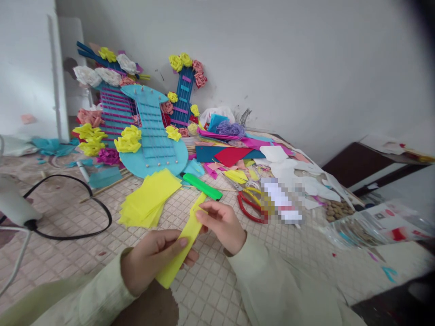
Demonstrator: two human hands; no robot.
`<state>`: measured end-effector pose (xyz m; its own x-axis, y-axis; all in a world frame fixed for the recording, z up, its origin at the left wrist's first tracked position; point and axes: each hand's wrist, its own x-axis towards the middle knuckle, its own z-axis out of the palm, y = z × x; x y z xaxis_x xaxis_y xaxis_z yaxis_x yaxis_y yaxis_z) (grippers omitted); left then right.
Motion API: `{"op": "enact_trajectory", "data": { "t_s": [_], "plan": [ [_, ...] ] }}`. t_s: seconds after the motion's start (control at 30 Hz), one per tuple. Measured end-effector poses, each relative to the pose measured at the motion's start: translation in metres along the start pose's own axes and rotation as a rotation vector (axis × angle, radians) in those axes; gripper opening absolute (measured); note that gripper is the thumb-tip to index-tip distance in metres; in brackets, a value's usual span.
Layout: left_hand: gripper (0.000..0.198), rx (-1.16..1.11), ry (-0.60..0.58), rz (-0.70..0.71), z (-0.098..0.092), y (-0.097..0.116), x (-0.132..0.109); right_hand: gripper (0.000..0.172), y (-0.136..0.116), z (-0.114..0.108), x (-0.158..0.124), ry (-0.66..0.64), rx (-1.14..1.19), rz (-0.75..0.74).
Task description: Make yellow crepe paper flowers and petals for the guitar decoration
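Observation:
Both hands hold one strip of yellow crepe paper point(173, 267), slanting from lower left to upper right. My left hand point(152, 256) grips its lower half, thumb on top and fingers beneath. At the strip's narrow upper end, my right hand point(220, 224) pinches the paper between thumb and fingers, where it looks folded or gathered. Just beyond lies a bright green utility knife or marker-like tool point(204, 185); its exact kind is unclear. A fanned stack of yellow paper sheets point(146, 199) rests left of the hands. Red-handled scissors point(249, 210) lie to the right.
A light-blue guitar-shaped piece point(152, 131) with paper flowers leans at the back, beside other decorated pieces. Coloured paper scraps point(234, 154) pile up behind the scissors. At left are a white glue-gun-like device point(15, 203) and a black cable loop point(108, 217). A plastic bag point(374, 226) sits right.

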<state>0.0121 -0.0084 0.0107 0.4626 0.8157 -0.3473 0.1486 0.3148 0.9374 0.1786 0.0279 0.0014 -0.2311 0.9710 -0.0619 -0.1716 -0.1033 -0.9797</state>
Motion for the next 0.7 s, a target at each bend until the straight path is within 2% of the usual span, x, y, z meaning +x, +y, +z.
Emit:
{"op": "enact_trajectory", "data": {
  "t_s": [0.53, 0.7],
  "plan": [
    [0.030, -0.119, -0.026, -0.031, -0.0008, -0.0050, 0.0029, 0.025, -0.0021, -0.0022, 0.0008, 0.061, -0.001, -0.028],
    [0.034, -0.062, -0.037, -0.014, -0.0015, -0.0039, 0.0023, 0.024, -0.0030, -0.0021, 0.0005, 0.061, -0.016, -0.039]
  ]
}}
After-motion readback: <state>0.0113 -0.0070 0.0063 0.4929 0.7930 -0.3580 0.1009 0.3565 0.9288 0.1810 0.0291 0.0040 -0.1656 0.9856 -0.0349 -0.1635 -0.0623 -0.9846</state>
